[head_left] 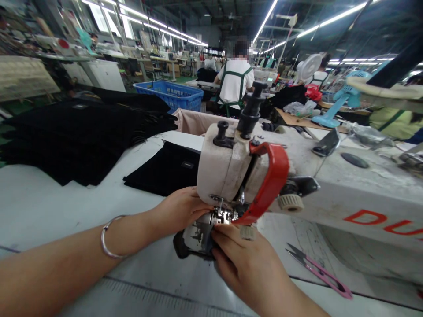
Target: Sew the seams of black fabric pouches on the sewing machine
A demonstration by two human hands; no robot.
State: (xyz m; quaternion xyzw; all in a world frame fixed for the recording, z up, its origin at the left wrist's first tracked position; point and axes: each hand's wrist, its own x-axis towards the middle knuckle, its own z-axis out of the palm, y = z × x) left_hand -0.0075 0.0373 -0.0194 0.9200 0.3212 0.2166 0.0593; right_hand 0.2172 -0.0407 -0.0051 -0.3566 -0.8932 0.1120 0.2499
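A white sewing machine [214, 163] with a red guard [276, 180] stands before me. My left hand [180, 207], with a silver bangle at the wrist, reaches in from the left. Its fingers are drawn together beside the presser foot [223, 215], and their tips are partly hidden by the machine head. My right hand [246, 255] is closed at the front of the foot, pinching a small dark piece of fabric [207, 237] over the needle plate. Behind my left hand lies a flat black fabric panel [161, 169] with a small label, partly covered by the machine head.
Thread snips [320, 270] with a pink handle lie right of my right hand. Stacked black fabric [76, 132] rises at the left. Beyond are a blue crate [172, 92], a blue fan [340, 97] and a co-worker [234, 83] seen from behind. Ruler markings [148, 295] run along the near table.
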